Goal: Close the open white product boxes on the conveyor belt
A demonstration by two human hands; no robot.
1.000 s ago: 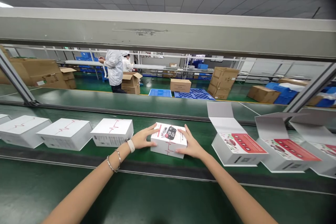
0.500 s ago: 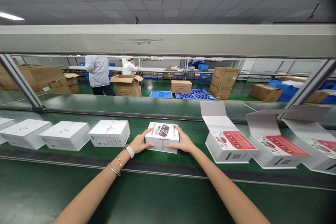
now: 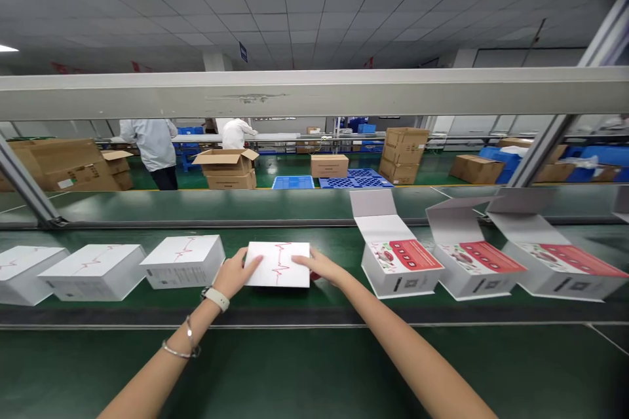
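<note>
A white carton with a red heartbeat line (image 3: 268,266) is between my two hands over the green conveyor belt (image 3: 339,314). My left hand (image 3: 236,275) grips its left side, thumb across the upper face. My right hand (image 3: 322,267) holds the right edge, fingers partly hidden behind it. A dark shadow lies under the carton's near edge. Left of it stands a closed white carton (image 3: 183,262) with the same red line. To the right, an open carton (image 3: 405,262) shows a red printed panel, its lid raised.
More closed cartons (image 3: 93,272) line the belt at left, and open-lidded cartons (image 3: 479,262) at right. A grey beam (image 3: 314,95) crosses above the belt. Beyond are brown boxes (image 3: 329,165), a blue pallet (image 3: 361,178) and two people in white coats (image 3: 150,147).
The carton in my hands has turned: its face with the printed display is out of sight, and the heartbeat-line face is now uppermost. The view has shifted a little.
</note>
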